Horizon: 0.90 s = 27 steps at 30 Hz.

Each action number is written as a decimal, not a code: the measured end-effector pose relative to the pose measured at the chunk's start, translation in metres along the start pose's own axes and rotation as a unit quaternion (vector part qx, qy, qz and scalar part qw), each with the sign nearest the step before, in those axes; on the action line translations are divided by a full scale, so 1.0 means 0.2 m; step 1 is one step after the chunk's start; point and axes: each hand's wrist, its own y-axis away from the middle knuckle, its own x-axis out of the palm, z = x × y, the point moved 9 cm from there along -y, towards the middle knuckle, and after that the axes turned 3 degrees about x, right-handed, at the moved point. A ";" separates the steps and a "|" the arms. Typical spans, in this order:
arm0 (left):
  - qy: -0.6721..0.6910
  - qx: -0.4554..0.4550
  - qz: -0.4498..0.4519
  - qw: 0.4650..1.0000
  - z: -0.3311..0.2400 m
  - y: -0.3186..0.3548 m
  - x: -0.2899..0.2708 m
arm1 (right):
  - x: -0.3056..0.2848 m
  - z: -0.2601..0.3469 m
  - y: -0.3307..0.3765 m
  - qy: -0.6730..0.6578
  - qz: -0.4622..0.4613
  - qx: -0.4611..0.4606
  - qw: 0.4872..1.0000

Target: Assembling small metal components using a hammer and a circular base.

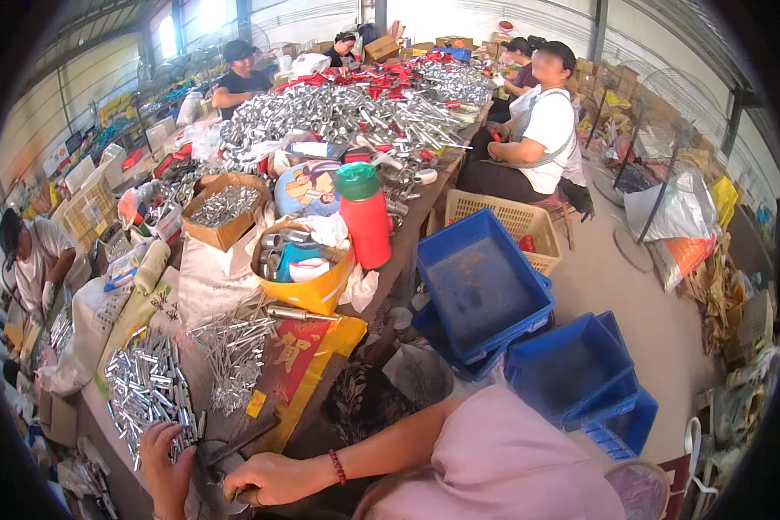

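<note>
A worker's left hand [166, 468] is resting open-fingered on a heap of short metal tubes [147, 390] at the table's near edge, while the right hand [269, 479] is gripping a dark tool handle [238, 446] beside it.

Silver metal tubes [152, 386] glint at eight o'clock — beside them a red cloth [293, 351] with gold lettering and a yellow edge. Near centre, a red flask [364, 221] with a green cap, an orange-yellow tub [316, 290]. Blue crates [485, 290] at four o'clock — a pink sleeve [503, 459] at six.
</note>
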 end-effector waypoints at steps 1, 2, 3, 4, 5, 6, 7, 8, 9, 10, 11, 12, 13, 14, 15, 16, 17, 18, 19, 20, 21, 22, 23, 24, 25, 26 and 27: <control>0.049 -0.049 0.033 0.997 0.06 -0.03 0.07 | -0.01 0.01 0.00 -0.001 -0.007 -0.006 1.000; 0.049 -0.047 0.032 0.997 0.09 -0.05 0.10 | -0.02 0.02 0.01 -0.002 -0.012 -0.011 1.000; 0.086 -0.096 0.050 0.990 0.16 -0.06 0.13 | -0.02 0.02 0.01 -0.001 -0.015 -0.011 1.000; 0.122 -0.145 0.067 0.980 0.21 -0.06 0.16 | -0.02 0.01 0.01 -0.003 -0.011 -0.002 1.000; 0.097 -0.133 0.060 0.984 0.20 -0.06 0.16 | -0.02 0.01 0.01 -0.005 -0.008 0.008 1.000; 0.098 -0.132 0.062 0.984 0.17 -0.08 0.17 | -0.02 0.01 0.02 -0.005 -0.010 0.009 1.000; 0.082 -0.131 0.057 0.986 0.15 -0.09 0.17 | -0.02 0.01 0.02 -0.001 -0.012 0.009 1.000; 0.065 -0.131 0.053 0.988 0.13 -0.10 0.16 | -0.02 0.01 0.02 0.003 -0.012 0.009 1.000; 0.063 -0.134 0.056 0.987 0.13 -0.10 0.15 | -0.02 0.02 0.02 -0.001 -0.011 0.009 1.000; 0.057 -0.147 0.064 0.985 0.14 -0.09 0.15 | -0.01 0.02 0.01 0.003 -0.005 0.011 1.000; 0.049 -0.164 0.073 0.983 0.15 -0.05 0.13 | 0.00 0.01 0.00 0.004 0.004 0.012 1.000; 0.041 -0.157 0.062 0.985 0.21 0.04 0.11 | 0.03 0.03 0.00 0.017 -0.011 -0.028 0.999; 0.029 -0.155 0.052 0.986 0.30 0.15 0.12 | 0.05 0.03 -0.01 0.023 -0.023 -0.069 0.997; 0.030 -0.141 0.054 0.988 0.32 0.21 0.10 | 0.06 0.08 -0.02 0.012 -0.002 -0.063 0.998; -0.015 -0.122 0.056 0.991 0.27 0.20 0.08 | 0.05 0.09 -0.01 0.042 0.005 -0.021 0.999; -0.012 -0.125 0.038 0.991 0.24 0.15 0.09 | 0.00 0.08 0.02 0.088 -0.031 -0.032 0.995; 0.007 -0.142 0.070 0.987 0.20 0.09 0.09 | -0.05 0.09 0.03 0.098 -0.018 0.007 0.995; 0.012 -0.116 0.049 0.992 0.10 0.04 0.06 | -0.09 0.09 0.05 0.108 -0.029 0.003 0.994; -0.018 -0.138 0.081 0.987 0.11 0.09 0.05 | -0.07 0.11 0.04 0.090 -0.021 -0.015 0.996; -0.004 -0.126 0.072 0.989 0.07 0.11 0.03 | -0.08 0.12 0.05 0.086 -0.024 -0.023 0.996; -0.020 -0.131 0.057 0.989 0.05 0.18 0.02 | -0.06 0.09 0.05 0.058 -0.008 0.006 0.998; -0.034 -0.149 0.061 0.986 0.03 0.25 -0.01 | -0.06 0.08 0.05 0.041 0.001 0.035 0.999; -0.012 -0.191 0.055 0.980 0.03 0.32 -0.04 | -0.04 0.07 0.06 0.049 0.013 0.036 0.998; 0.012 -0.226 0.047 0.973 0.03 0.38 -0.07 | -0.01 0.07 0.05 0.041 0.019 0.031 0.998; 0.035 -0.258 0.042 0.965 0.04 0.44 -0.10 | 0.00 0.08 0.04 0.033 0.021 0.020 0.999; 0.031 -0.260 0.045 0.964 0.05 0.47 -0.12 | 0.00 0.08 0.03 0.027 0.020 0.011 0.999; 0.069 -0.293 0.038 0.953 0.06 0.47 -0.14 | 0.01 0.07 0.03 0.026 0.020 0.012 0.999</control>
